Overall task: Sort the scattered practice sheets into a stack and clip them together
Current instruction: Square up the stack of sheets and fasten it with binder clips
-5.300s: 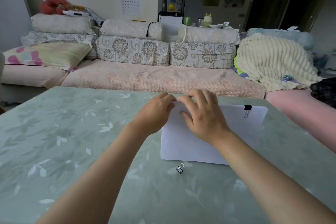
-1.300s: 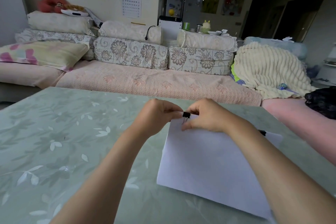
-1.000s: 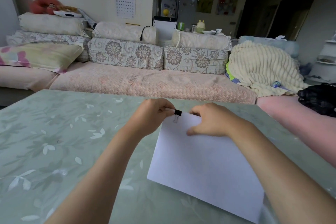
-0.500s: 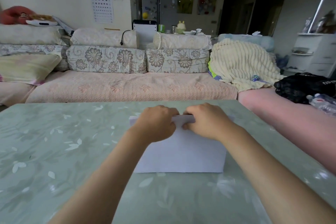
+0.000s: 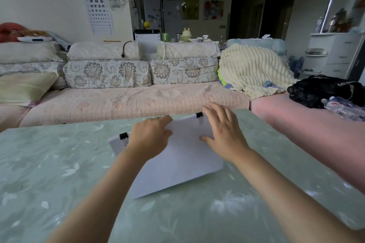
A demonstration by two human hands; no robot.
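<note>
A white stack of practice sheets [image 5: 177,165] lies on the green floral table [image 5: 49,173], turned slightly askew. Two black binder clips sit on its far edge: one near the left corner [image 5: 124,137] and one near the right corner [image 5: 199,115]. My left hand [image 5: 151,136] rests on the stack near the far edge, fingers relaxed. My right hand [image 5: 223,132] lies over the right part of the stack with spread, straight fingers, just beside the right clip. Neither hand holds a clip.
A sofa [image 5: 126,100] with floral cushions runs along the table's far edge. A cream blanket [image 5: 254,69] and a black bag [image 5: 324,90] lie at the right. The table's right edge is close to the stack.
The stack has swung round, so its right side is farther away. My hands have let go of its far edge and now lie flat on it; both clips show.
</note>
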